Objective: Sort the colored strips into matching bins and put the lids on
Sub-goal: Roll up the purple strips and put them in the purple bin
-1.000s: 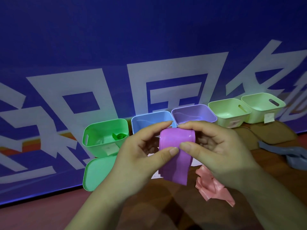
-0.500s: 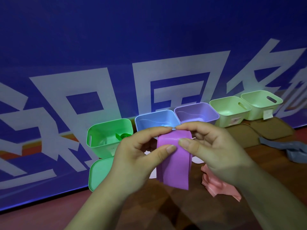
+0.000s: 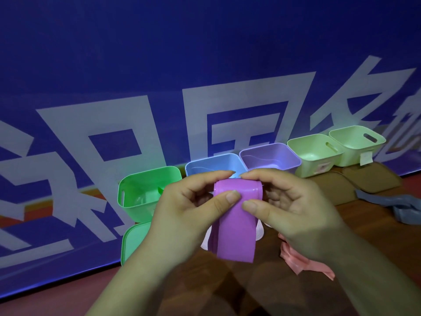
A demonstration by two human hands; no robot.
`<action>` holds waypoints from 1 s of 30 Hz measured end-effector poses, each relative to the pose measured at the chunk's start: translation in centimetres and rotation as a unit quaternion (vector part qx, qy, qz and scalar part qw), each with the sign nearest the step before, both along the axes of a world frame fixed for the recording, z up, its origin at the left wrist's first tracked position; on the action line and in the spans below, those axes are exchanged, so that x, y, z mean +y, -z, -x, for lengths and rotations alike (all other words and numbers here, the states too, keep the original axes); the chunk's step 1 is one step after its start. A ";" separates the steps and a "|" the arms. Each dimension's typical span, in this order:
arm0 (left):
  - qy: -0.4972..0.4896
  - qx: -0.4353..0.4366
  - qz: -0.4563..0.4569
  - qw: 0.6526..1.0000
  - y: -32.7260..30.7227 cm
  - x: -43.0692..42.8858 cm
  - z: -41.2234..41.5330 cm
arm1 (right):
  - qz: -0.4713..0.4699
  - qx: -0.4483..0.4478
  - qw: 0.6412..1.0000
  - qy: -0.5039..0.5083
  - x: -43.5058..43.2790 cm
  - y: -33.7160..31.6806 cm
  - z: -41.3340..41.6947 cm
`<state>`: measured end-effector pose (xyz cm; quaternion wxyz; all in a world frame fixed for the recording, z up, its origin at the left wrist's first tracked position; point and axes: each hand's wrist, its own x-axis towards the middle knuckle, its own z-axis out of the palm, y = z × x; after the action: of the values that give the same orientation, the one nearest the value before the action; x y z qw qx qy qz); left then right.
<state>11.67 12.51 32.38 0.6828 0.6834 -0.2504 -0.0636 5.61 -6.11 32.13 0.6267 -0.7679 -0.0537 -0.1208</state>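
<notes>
A folded purple strip [image 3: 234, 226] hangs in front of me. My left hand [image 3: 189, 213] and my right hand [image 3: 289, 208] both pinch its folded top between thumb and fingers. Behind the hands stands a row of bins: a green bin [image 3: 145, 192] with a green strip inside, a blue bin [image 3: 211, 164], a purple bin [image 3: 271, 157] and two pale green bins [image 3: 316, 153] [image 3: 357, 144]. A pink strip [image 3: 305, 263] lies crumpled on the table under my right wrist. A grey-blue strip [image 3: 396, 204] lies at the right.
A green lid [image 3: 134, 242] lies flat in front of the green bin. Two brown lids [image 3: 369, 179] lie before the pale green bins. A white lid [image 3: 259, 231] shows behind the purple strip. A blue banner with white characters stands close behind the bins.
The strip's loose end hangs a little shorter than a second ago as both hands keep pinching the fold. The hands stay at about the same place before the blue and purple bins.
</notes>
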 end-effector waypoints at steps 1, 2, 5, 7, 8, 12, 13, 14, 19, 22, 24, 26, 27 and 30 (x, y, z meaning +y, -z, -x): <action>0.009 -0.003 -0.001 1.000 -0.1 0.1 -0.2 | 0.005 -0.003 1.000 -0.001 0.0 0.0 -0.1; 0.018 -0.004 -0.002 1.000 -0.1 0.2 -0.4 | 0.007 -0.006 1.000 0.000 0.1 -0.1 -0.2; 0.043 0.002 -0.003 0.999 0.0 0.6 -0.9 | -0.007 -0.011 1.000 0.006 0.3 -0.2 -0.6; 0.050 -0.006 -0.019 0.999 0.3 0.8 -1.1 | -0.016 -0.012 1.000 0.008 0.4 -0.2 -0.9; 0.051 -0.008 -0.022 0.998 0.3 0.9 -1.2 | -0.019 -0.011 1.000 0.006 0.4 -0.2 -1.0; 0.053 -0.044 -0.024 0.997 0.1 1.4 -1.4 | -0.051 -0.001 0.999 -0.004 0.8 -0.3 -1.3; 0.048 -0.058 -0.025 0.997 0.1 1.5 -1.5 | -0.057 0.002 0.998 -0.005 0.8 -0.3 -1.4; 0.042 -0.071 -0.026 0.996 0.2 1.5 -1.6 | -0.061 0.005 0.998 -0.006 0.9 -0.3 -1.5; 0.019 -0.106 -0.026 0.994 0.5 1.6 -1.5 | -0.084 0.035 0.996 -0.005 1.1 -0.4 -1.6; 0.005 -0.103 -0.023 0.994 0.8 1.5 -1.3 | -0.080 0.057 0.995 -0.010 1.0 -0.3 -1.6; -0.002 -0.092 -0.016 0.996 0.9 1.4 -1.1 | -0.064 0.063 0.996 -0.008 1.0 -0.4 -1.6; -0.003 -0.082 -0.011 0.997 0.9 1.4 -0.9 | -0.053 0.061 0.997 -0.003 0.9 -0.4 -1.5; -0.003 -0.078 -0.011 0.997 0.8 1.3 -0.8 | -0.047 0.057 0.997 0.000 0.9 -0.4 -1.5; -0.012 -0.064 -0.009 0.998 0.7 1.2 -0.7 | -0.029 0.045 0.999 -0.008 1.0 -0.4 -1.2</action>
<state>12.40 13.70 31.65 0.6598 0.6951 -0.2851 -0.0134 6.84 -5.15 32.49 0.6511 -0.7540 -0.0280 -0.0829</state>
